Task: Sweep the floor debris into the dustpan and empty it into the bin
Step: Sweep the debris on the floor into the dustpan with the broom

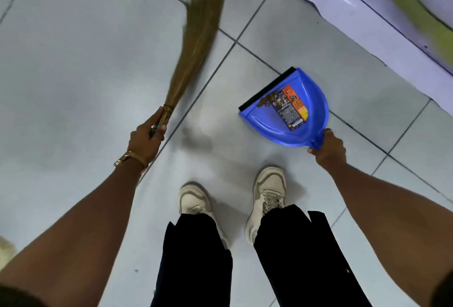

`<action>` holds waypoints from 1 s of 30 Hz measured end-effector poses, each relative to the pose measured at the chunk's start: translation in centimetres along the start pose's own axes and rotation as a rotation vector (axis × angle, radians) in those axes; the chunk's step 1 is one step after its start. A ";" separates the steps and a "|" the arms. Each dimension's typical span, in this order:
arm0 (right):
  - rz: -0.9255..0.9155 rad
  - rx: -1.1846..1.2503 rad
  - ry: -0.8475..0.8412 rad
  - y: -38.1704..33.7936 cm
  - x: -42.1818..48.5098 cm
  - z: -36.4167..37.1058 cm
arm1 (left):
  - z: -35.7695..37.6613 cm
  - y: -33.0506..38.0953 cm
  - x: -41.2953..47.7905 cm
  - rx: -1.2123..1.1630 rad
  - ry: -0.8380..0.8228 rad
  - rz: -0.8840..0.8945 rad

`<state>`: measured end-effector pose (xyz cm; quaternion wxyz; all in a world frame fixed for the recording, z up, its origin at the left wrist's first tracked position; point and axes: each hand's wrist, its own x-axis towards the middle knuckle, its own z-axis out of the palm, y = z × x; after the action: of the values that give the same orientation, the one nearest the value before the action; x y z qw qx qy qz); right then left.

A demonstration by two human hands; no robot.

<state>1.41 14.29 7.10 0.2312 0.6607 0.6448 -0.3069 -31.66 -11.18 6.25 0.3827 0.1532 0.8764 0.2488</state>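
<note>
My left hand [145, 138] grips the bound end of a brown grass broom [196, 37]; its bristles point up and away from me, blurred and lifted off the floor. My right hand [329, 148] holds the short handle of a blue dustpan [311, 100], which has a black rubber lip. Inside the pan lie an orange and black wrapper [290, 107] and a small heap of brown debris [266, 100] near the lip. The pan is to the right of the broom, with a stretch of floor between them.
Grey floor tiles [73, 49] with dark grout lines spread all around. My two feet in pale sneakers [268, 191] stand just below the dustpan. A lilac sheet or mat edge [355, 10] runs across the top right corner. No bin is in view.
</note>
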 end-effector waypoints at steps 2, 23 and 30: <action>-0.035 -0.017 -0.007 -1.2 1.2 -0.8 | -0.3 -0.2 -1.1 0.109 -0.063 0.059; -0.208 0.321 0.075 -5.5 -6.8 -2.4 | -10.5 3.8 -19.3 -0.091 0.122 0.082; -0.213 0.486 0.105 -0.7 -17.4 -7.8 | -11.1 10.1 -23.2 0.108 0.144 0.073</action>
<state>1.91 7.45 24.93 -0.0015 0.6402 0.6291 -0.4408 -23.86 -16.98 32.11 0.3005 0.1871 0.9077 0.2254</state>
